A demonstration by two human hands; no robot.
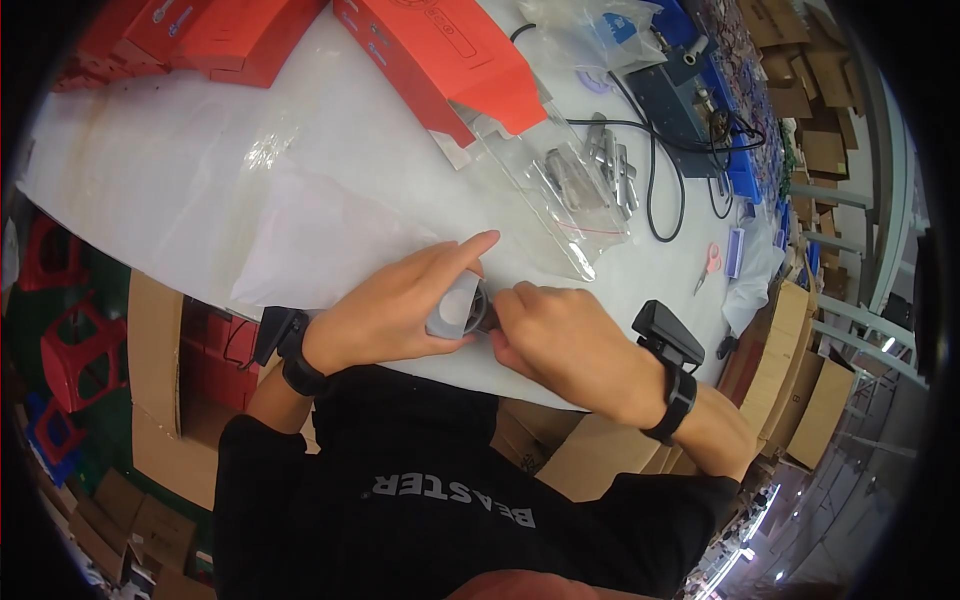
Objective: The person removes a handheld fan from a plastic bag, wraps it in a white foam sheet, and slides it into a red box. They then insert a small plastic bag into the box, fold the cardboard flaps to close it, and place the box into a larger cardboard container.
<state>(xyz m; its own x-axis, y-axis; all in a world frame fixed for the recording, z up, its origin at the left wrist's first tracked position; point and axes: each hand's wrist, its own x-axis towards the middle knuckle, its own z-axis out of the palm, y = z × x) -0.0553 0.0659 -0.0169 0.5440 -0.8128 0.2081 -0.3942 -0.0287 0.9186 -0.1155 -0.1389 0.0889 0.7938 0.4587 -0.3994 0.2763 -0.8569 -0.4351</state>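
Observation:
Near the table's front edge, my left hand [385, 305] is wrapped round a grey, rounded, cup-like part [452, 312]. Its thumb and fingers lie on either side of the part, whose round rim faces right. Close against that rim is my right hand [565, 335], its fingers curled and pinched together. A small dark piece [488, 318] shows between the rim and the right fingertips; its kind cannot be made out. Beside the left hand, a white translucent sheet or bag [310, 245] lies flat on the table.
An opened red box [450, 60] lies beyond my hands, near a clear plastic bag [565, 215] and several grey metal pieces [610, 160]. More red boxes [250, 40] stand far left. At right are a dark device [670, 115], a black cable [655, 190] and pink scissors [712, 260].

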